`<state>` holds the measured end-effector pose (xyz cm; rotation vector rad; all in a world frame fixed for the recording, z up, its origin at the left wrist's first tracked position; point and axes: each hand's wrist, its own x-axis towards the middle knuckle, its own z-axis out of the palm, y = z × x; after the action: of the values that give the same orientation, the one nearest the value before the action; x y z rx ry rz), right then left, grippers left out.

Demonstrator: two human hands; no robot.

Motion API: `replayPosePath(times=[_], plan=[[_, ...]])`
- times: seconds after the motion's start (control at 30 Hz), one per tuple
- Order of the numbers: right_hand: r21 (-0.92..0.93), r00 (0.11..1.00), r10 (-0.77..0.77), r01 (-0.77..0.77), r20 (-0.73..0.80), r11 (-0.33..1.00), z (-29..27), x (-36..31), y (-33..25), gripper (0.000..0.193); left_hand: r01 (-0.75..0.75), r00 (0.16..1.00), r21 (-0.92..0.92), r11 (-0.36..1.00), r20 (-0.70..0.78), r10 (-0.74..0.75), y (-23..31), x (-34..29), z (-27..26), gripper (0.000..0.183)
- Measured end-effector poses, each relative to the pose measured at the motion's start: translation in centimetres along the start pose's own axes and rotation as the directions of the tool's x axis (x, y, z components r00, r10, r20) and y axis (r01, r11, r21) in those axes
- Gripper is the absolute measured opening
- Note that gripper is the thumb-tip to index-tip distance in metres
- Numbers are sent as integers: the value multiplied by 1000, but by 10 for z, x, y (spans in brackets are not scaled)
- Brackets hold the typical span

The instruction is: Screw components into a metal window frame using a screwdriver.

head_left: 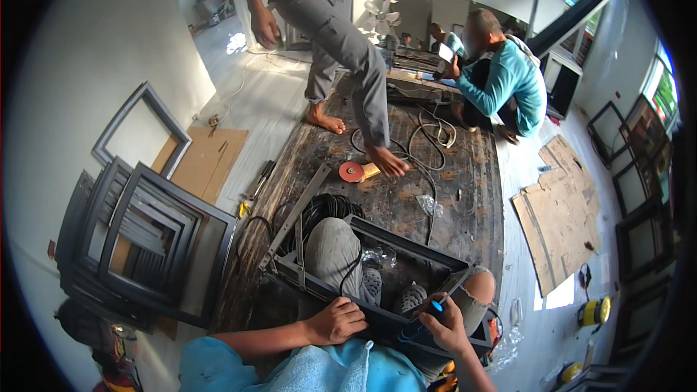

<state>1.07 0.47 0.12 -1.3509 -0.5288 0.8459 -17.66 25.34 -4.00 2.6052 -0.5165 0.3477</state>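
A dark grey rectangular metal frame lies around my bent legs. My left hand is closed at its near bar, fingers curled on a thin black strip that loops up over my knee. Farther right, my right hand grips what looks like a screwdriver, with a bright blue part and a thin metal shaft pointing up and right past my knee. Its tip shows no clear contact. Crumpled clear plastic lies inside the frame near my shoes.
A coil of black strip, a metal square and an angle grinder with cable lie ahead. Finished frames lean at left. One person steps across the worn board; another squats at right. Cardboard lies right.
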Motion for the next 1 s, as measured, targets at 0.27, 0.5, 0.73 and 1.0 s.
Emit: replayPosePath(times=[0.27, 0.5, 0.73, 1.0], plan=[[-214, 997, -68, 71, 23, 974, -11, 3, -31, 28, -98, 995, 20, 995, -21, 99, 1, 28, -13, 30], [-264, 982, -189, 177, -21, 948, -22, 16, -58, 27, -122, 992, -23, 992, -16, 121, -3, 77, -28, 29], [-269, 956, -290, 268, -48, 925, -26, 28, -68, 27, -109, 989, -30, 994, -104, 106, -10, 114, -32, 25], [-124, 946, -313, 302, -79, 945, -27, 28, -52, 29, -71, 978, 35, 997, -192, 77, 2, 110, -30, 21]])
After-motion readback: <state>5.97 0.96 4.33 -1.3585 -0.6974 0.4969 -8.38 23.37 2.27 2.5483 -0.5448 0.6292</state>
